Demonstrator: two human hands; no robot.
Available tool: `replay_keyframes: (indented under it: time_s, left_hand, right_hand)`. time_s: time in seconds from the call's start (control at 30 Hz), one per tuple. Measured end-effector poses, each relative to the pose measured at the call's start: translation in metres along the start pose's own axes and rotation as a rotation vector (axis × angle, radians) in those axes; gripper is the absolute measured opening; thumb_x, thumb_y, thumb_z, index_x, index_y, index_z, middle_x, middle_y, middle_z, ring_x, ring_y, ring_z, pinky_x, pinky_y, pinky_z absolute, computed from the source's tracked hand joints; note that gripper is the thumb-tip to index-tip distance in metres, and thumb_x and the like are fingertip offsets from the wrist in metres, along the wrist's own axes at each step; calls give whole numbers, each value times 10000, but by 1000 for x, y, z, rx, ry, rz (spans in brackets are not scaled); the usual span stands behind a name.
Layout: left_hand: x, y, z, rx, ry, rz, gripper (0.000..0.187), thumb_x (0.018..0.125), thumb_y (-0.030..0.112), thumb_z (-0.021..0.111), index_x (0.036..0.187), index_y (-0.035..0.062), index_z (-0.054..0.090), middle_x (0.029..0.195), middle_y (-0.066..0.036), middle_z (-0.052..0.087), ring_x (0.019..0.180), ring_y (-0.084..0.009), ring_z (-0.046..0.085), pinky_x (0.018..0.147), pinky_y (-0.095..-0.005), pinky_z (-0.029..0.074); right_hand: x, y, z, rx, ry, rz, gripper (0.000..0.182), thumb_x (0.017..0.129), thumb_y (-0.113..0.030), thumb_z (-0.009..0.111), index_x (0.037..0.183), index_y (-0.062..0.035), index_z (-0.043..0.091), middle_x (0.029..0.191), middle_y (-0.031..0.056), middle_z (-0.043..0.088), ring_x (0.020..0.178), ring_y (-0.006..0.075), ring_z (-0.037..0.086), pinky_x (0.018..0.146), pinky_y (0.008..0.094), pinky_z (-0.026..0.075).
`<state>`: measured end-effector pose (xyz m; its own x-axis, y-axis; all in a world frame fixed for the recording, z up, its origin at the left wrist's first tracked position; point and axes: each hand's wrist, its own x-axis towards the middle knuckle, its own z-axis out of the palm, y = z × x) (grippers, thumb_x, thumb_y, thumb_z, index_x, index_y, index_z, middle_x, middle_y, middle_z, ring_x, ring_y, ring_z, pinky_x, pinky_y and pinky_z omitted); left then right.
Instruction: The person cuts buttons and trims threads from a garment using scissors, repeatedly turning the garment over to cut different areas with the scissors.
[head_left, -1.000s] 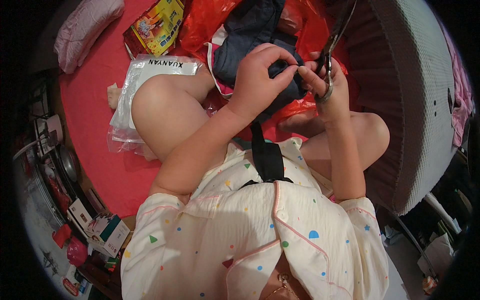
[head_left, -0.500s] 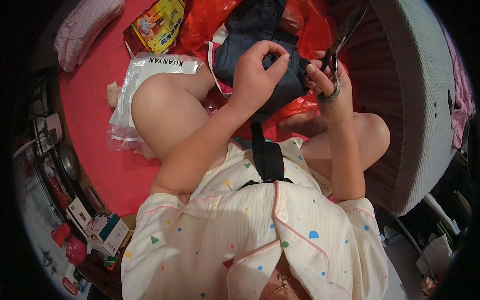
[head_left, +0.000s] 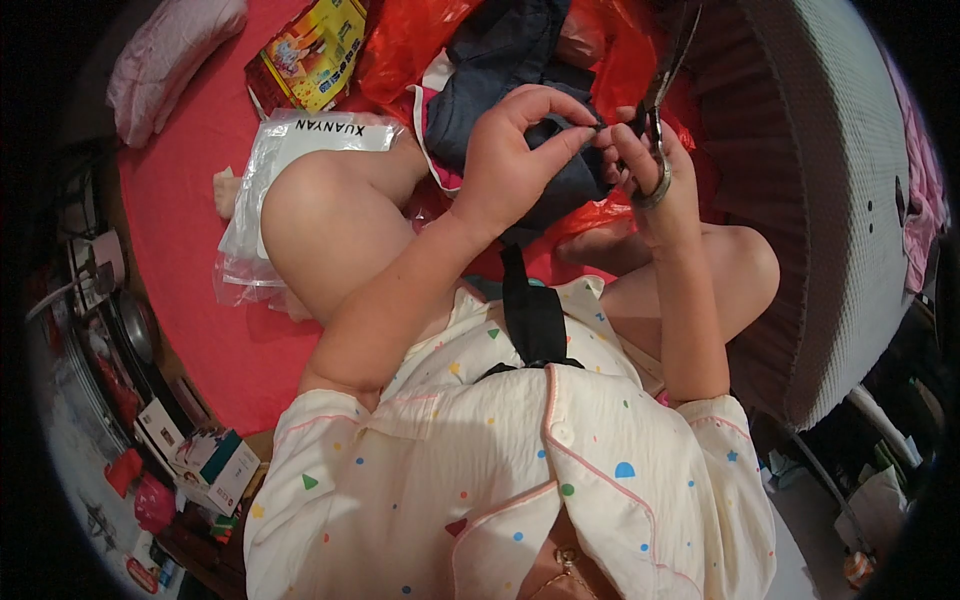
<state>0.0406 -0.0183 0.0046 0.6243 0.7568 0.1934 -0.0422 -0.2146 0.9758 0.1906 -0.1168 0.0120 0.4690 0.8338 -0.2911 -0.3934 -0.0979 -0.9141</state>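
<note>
My left hand (head_left: 510, 155) is closed in a pinch, thumb and forefinger meeting at a bit of dark cloth or thread beside the right fingertips. My right hand (head_left: 655, 175) has the scissors (head_left: 676, 62) hooked on it, a handle loop round its fingers and the blades pointing up and away. Its fingertips also press together at the same spot as the left's. Under both hands lies a dark navy garment (head_left: 500, 55), bunched up, with a pink and white edge at its left. What exactly the fingertips pinch is too small to make out.
I sit cross-legged on a red sheet (head_left: 190, 330). Red plastic bags (head_left: 400, 60) lie round the garment. A yellow packet (head_left: 315, 55), a clear bag with printed lettering (head_left: 245, 240) and a pink pillow (head_left: 175, 65) are at left. A grey padded panel (head_left: 850, 200) rises at right.
My left fingertips have moved right to meet the right fingertips. The right hand has shifted slightly left, and the scissors have tilted with it.
</note>
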Motion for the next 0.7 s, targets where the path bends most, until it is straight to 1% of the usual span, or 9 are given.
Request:
replay_keyframes:
  time_s: [0.13, 0.23, 0.3, 0.33, 0.4, 0.43, 0.5, 0.63, 0.7]
  left_hand:
    - [-1, -8, 5, 38, -5, 100, 134, 853, 59, 671, 980, 17, 673, 949, -35, 665, 916, -128, 610, 869, -262, 457]
    - [-2, -10, 5, -87, 52, -24, 91, 828, 98, 688, 891, 32, 694, 899, -59, 677, 878, -178, 631, 809, -289, 475]
    - [-2, -11, 4, -136, 34, -128, 144, 879, 95, 665, 1001, 21, 676, 944, -32, 661, 932, -124, 604, 872, -256, 452]
    - [-2, -12, 5, -136, 34, -128, 144, 879, 95, 665, 1001, 21, 676, 944, -32, 661, 932, -124, 604, 872, -256, 452]
    - [-1, -12, 7, -324, 119, -308, 161, 874, 128, 685, 992, 20, 666, 943, -26, 660, 929, -124, 604, 866, -255, 449]
    - [-1, -8, 6, -323, 119, -307, 161, 874, 128, 685, 992, 20, 666, 943, -26, 660, 929, -124, 604, 866, -255, 449]
    - [-2, 2, 3, -25, 9, -153, 180, 863, 149, 702, 987, 25, 659, 952, -23, 666, 924, -125, 609, 858, -248, 445]
    - [-2, 1, 6, -6, -18, -61, 172, 858, 149, 705, 977, 33, 659, 935, -21, 666, 890, -130, 620, 826, -252, 458]
    - [0, -6, 5, 110, -5, 24, 169, 857, 129, 696, 998, 43, 658, 909, -22, 667, 844, -125, 628, 788, -266, 476]
  right_hand:
    - [0, 3, -1, 33, -9, 4, 415, 845, -69, 729, 1180, 21, 501, 880, 60, 661, 735, 110, 611, 618, 226, 473]
    - [1, 3, -2, -19, 13, -41, 427, 834, -58, 734, 1181, 22, 498, 874, 56, 657, 736, 112, 613, 618, 225, 471]
    - [2, 3, -4, -40, 22, -55, 436, 828, -52, 738, 1183, 22, 497, 870, 53, 654, 733, 112, 612, 618, 224, 471]
    - [2, 4, -4, -63, 14, -66, 438, 824, -47, 737, 1184, 22, 497, 865, 47, 649, 728, 111, 606, 619, 222, 469]
    - [2, 4, -5, -86, 6, -77, 441, 820, -41, 736, 1184, 23, 497, 859, 42, 644, 722, 109, 601, 620, 219, 468]
    - [1, 4, -4, -111, 5, -83, 444, 818, -42, 737, 1186, 20, 497, 856, 36, 640, 719, 100, 593, 621, 214, 465]
    - [-1, 4, -3, -136, 3, -89, 446, 817, -44, 739, 1188, 18, 498, 853, 30, 636, 716, 90, 584, 623, 208, 461]
    - [-3, 4, -2, -192, -16, -95, 455, 815, -58, 749, 1191, 10, 502, 849, 16, 633, 727, 66, 572, 627, 193, 451]
    - [-4, 4, -2, -218, -26, -93, 459, 814, -66, 754, 1191, 10, 503, 846, 12, 632, 729, 61, 570, 626, 189, 447]
